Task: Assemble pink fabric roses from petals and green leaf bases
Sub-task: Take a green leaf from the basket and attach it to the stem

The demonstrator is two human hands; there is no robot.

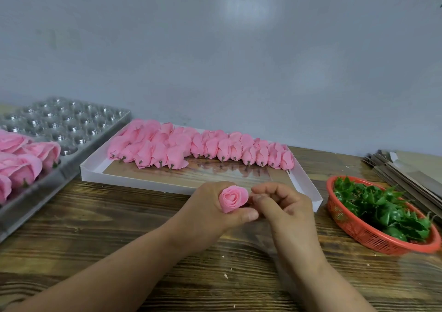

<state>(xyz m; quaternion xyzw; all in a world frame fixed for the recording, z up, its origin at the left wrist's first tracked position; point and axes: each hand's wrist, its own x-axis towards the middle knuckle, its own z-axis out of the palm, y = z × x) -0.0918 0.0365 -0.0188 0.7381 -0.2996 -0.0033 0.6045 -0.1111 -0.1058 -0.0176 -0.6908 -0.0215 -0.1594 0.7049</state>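
Soft spiral pink rosebud (232, 198) between hands (241, 206)

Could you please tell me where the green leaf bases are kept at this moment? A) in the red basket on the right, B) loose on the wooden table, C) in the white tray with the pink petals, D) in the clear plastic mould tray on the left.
A: the green leaf bases lie heaped in the red basket at the right of the table.
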